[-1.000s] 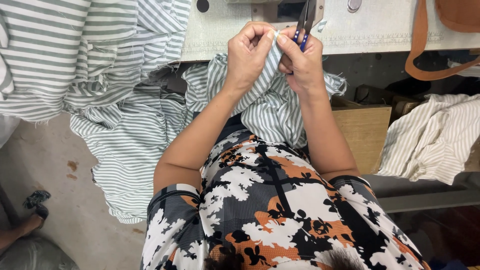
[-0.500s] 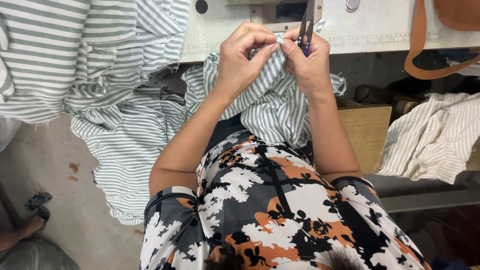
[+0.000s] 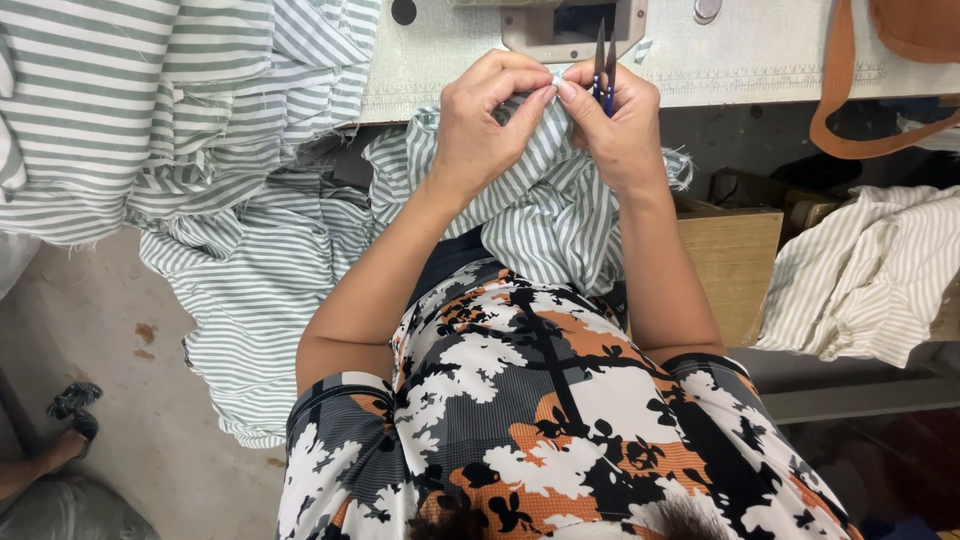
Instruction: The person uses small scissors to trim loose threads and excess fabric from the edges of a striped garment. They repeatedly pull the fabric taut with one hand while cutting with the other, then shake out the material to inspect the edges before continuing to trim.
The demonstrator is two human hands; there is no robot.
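While the left hand pinches striped cloth, right hand fingers clasp upright thread snips, tips pointing away.

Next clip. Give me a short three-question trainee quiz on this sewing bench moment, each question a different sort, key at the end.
1. True or false: the right hand holds thread snips with their tips pointing away from the person.
2. What does the left hand pinch? A) an orange strap B) green-and-white striped fabric C) a wooden box
3. Fill in: the pile of striped cloth lies on the person's ____ side.

Key
1. True.
2. B: both hands pinch the striped fabric at the edge of the sewing table.
3. Left.
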